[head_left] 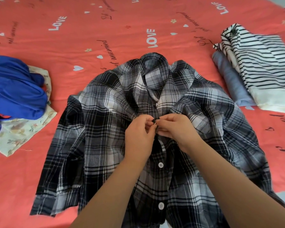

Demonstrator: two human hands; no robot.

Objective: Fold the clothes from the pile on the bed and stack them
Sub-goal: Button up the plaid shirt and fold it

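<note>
A black, grey and white plaid shirt (105,129) lies face up in the middle of the bed, collar away from me, sleeves spread to both sides. My left hand (138,137) and my right hand (176,129) meet at the shirt's front placket, mid-chest. Both pinch the fabric edges there, around a button. Two white buttons below them are fastened. On the right lies a stack of folded clothes: a black-and-white striped top (260,66) over a folded blue-grey garment (229,79). The unfolded pile sits at the left: a royal blue garment (15,89) on a pale floral cloth (23,129).
The bed is covered by a coral-red sheet (105,38) printed with "LOVE", hearts and script. Its near right edge shows at the lower right, with pale floor beyond.
</note>
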